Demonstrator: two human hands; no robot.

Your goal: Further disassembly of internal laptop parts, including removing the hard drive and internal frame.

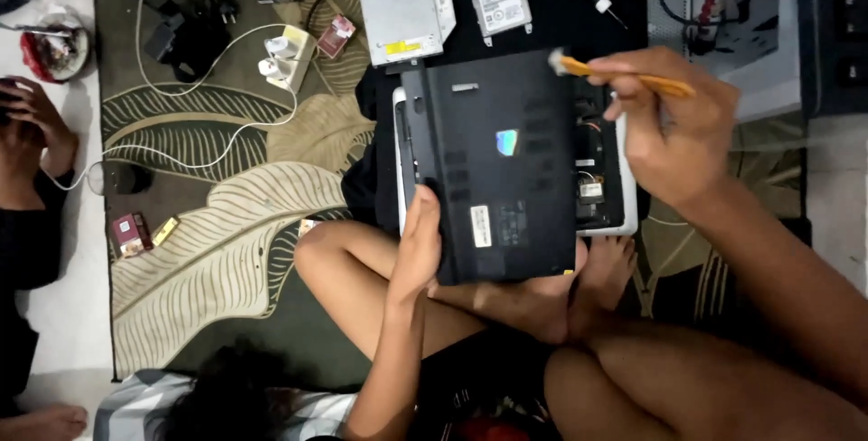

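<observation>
Laptop (506, 170) is lying upside down across the crossed legs, bottom cover partly off. Left hand (418, 242) is clamping its near edge, fingers curled under, while the right hand (674, 133) is pinching an orange-handled brush (624, 75) over the exposed internals.

The black cover panel (493, 165) hides most of the laptop's (601, 179) opened underside.
</observation>
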